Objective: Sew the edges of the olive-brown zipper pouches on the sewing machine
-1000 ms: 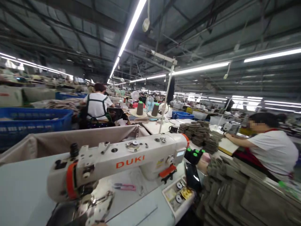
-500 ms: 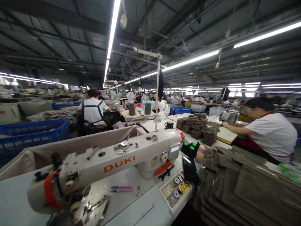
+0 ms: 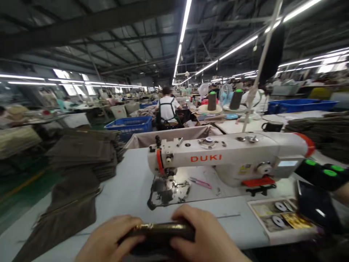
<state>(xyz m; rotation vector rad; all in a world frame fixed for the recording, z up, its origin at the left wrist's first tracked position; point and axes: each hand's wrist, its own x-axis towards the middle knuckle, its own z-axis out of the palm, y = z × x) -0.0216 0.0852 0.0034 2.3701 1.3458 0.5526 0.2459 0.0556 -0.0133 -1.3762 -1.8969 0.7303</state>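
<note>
My left hand (image 3: 111,238) and my right hand (image 3: 203,234) are at the near edge of the sewing table, both closed on a dark zippered fabric piece (image 3: 158,242). A brass-coloured zipper runs along its upper edge between my thumbs and fingers. Beyond it stands a white sewing machine (image 3: 234,154) marked DUKI, its needle area over a shiny metal plate (image 3: 169,191). Pink-handled thread snips (image 3: 201,182) lie on the machine bed. To the left, a brown-grey zippered piece (image 3: 68,207) rests on the table.
A stack of dark fabric pieces (image 3: 83,151) stands at the left. At right are a bobbin tray (image 3: 283,220), a phone (image 3: 316,203) and black thread cones (image 3: 327,173). Behind the machine are a cloth-lined bin (image 3: 169,136), a blue crate (image 3: 131,125) and a seated person (image 3: 167,109).
The view has swung left and down, so the machine sits further right. Both my hands, holding the zippered piece, have come into view, as has the fabric stack at left.
</note>
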